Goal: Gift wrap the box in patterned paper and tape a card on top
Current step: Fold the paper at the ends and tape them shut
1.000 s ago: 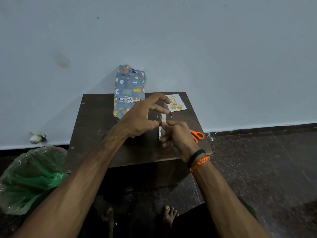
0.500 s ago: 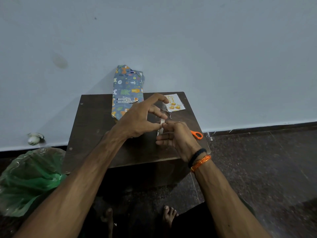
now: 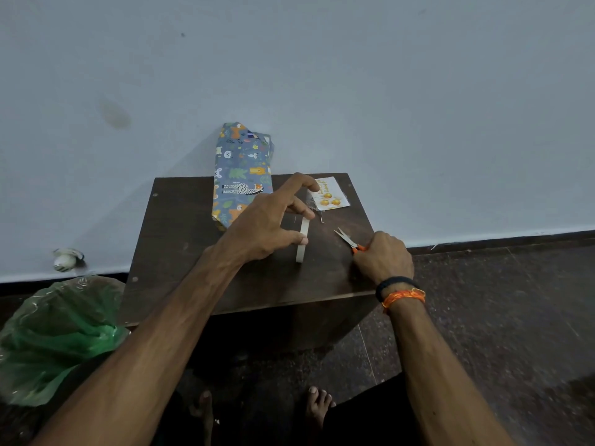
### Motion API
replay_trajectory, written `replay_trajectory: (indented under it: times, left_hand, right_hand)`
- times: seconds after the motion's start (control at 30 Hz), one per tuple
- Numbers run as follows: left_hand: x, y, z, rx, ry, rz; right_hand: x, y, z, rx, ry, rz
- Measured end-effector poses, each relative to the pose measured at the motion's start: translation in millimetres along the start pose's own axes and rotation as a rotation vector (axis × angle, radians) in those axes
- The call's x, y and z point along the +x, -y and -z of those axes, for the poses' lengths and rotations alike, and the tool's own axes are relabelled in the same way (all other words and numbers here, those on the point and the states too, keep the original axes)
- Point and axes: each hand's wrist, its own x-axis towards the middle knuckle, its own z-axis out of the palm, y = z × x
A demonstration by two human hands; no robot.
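Patterned paper already covers the box (image 3: 242, 175), which lies at the far edge of the desk (image 3: 180, 239) against the wall, so I judge the wrapping done. The card (image 3: 329, 196) lies loose beside it, not yet taped. The left hand (image 3: 267, 223) pinches the tape roll (image 3: 302, 239) standing on edge, just short of both. The right hand (image 3: 383, 255), apart from it, is curled around the scissors (image 3: 347, 239).
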Motion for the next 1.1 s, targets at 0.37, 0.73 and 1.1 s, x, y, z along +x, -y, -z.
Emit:
replay_trajectory:
  times: [0.37,0.73,1.1]
  left_hand:
    - [-0.7,-1.5,0.7,-0.004,-0.006,0.026]
    - [0.7,-0.2,-0.2,0.011,-0.011,0.02]
    - [0.3,-1.2,-0.8,-0.004,-0.013,0.018]
  right_hand:
    - [-1.5,-0.4,6.6,0.035,0.018,-0.059]
    - [-11.7,9.2,13.6,-0.036,-0.05,0.05]
    - [-1.7,5.4,2.4,0.085,-0.004,0.013]
